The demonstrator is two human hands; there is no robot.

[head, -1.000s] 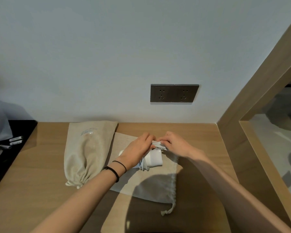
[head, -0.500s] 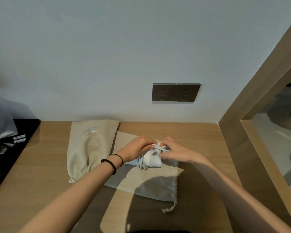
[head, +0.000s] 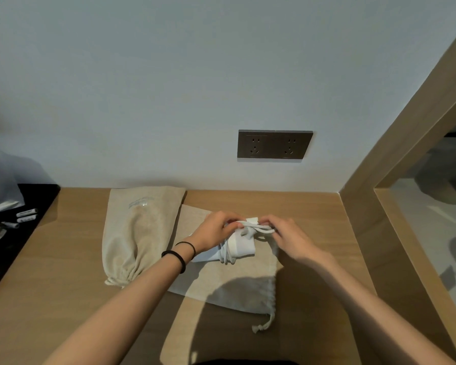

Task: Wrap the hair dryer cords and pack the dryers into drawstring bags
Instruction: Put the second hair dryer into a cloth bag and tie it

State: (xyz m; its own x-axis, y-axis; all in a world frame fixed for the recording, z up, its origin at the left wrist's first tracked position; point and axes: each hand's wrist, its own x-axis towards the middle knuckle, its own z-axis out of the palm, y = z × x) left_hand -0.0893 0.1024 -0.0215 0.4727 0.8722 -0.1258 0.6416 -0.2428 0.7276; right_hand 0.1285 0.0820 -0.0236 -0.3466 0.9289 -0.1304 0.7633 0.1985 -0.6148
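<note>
A white hair dryer lies on a flat, empty beige drawstring bag on the wooden counter. Its white cord is wound around the body in several loops. My left hand grips the dryer and the cord from the left. My right hand pinches the free end of the cord at the dryer's top right. A second beige drawstring bag, filled and cinched at its near end, lies to the left.
A dark double wall socket sits on the wall behind. A wooden frame bounds the counter on the right. At the far left, a black surface carries small white items.
The hands have shifted slightly; the right hand has drawn the cord end across the top of the dryer toward the right. The bags have not moved.
</note>
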